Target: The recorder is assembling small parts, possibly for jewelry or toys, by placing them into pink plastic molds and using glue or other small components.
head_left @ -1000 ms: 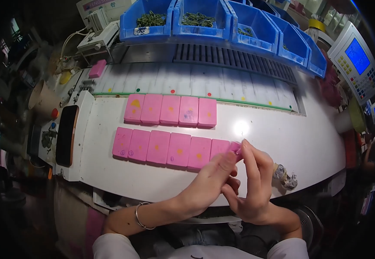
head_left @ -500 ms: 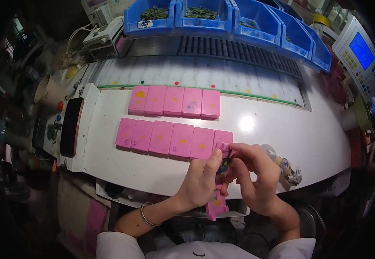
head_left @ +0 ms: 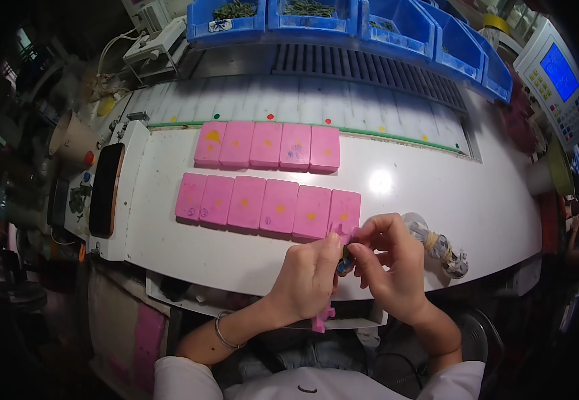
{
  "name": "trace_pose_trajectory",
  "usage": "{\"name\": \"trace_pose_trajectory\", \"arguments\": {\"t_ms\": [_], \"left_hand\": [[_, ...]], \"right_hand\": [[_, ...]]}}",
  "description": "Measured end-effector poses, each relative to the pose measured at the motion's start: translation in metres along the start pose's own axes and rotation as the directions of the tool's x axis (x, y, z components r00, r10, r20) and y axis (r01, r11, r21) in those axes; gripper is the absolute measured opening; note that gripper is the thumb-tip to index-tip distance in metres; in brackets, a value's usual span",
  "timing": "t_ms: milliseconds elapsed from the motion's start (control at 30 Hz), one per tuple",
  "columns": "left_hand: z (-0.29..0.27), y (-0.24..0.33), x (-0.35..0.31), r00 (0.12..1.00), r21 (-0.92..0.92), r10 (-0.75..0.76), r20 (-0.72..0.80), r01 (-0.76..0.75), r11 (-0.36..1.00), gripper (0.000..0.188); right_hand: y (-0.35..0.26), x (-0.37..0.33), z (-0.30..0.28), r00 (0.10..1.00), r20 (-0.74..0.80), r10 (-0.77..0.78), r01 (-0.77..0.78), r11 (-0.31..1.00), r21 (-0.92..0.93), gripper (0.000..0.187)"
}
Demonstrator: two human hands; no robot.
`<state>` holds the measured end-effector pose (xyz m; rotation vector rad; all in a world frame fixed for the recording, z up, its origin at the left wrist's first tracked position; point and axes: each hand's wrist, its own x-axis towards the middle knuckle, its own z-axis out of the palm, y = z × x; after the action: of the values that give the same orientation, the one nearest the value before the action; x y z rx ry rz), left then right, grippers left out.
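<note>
My left hand (head_left: 303, 277) is closed around a pink mould (head_left: 343, 235), its notched upper end showing above the thumb. Below the fist, more notched pink material (head_left: 323, 320) sticks out; whether it is the same piece is hidden. A small dark, multicoloured piece (head_left: 344, 265) shows at the mould between my hands. Bent over it, my right hand (head_left: 396, 270) pinches with thumb and forefinger at the mould's edge; what lies in the pinch is too small to make out. Just beyond are a front row of pink blocks (head_left: 245, 202) and a back row (head_left: 266, 145), with yellow marks.
A bundle tied with bands (head_left: 438, 245) lies right of my right hand. Blue bins (head_left: 313, 23) with small green pieces line the back, behind a striped white panel (head_left: 249, 100). A phone (head_left: 108, 190) rests at left; a keypad device with blue screen (head_left: 556, 80) stands at right.
My left hand has turned so that less of the lower pink part shows. The right fingers have closed in on the mould. The view has shifted slightly, and the blocks appear higher.
</note>
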<state>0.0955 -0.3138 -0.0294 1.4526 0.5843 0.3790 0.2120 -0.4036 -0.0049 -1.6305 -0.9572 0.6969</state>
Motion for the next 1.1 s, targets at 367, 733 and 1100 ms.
{"name": "trace_pose_trajectory", "arguments": {"t_ms": [367,733,1100], "left_hand": [[0.001,0.001,-0.007,0.994,-0.05,-0.11,0.002,0.11,0.993,0.053],[-0.009,-0.009,-0.008,0.985,0.001,-0.148,0.084,0.149,0.989,0.057],[-0.004,-0.013,-0.006,0.985,-0.088,-0.168,0.044,0.172,0.981,0.059]], "right_hand": [[0.012,-0.013,0.01,0.905,-0.045,-0.424,0.341,0.783,-0.52,0.009],[0.004,-0.015,0.007,0.981,0.048,-0.188,0.194,0.954,-0.228,0.006],[0.01,-0.013,0.007,0.993,0.093,0.072,-0.074,0.997,0.018,0.008]]}}
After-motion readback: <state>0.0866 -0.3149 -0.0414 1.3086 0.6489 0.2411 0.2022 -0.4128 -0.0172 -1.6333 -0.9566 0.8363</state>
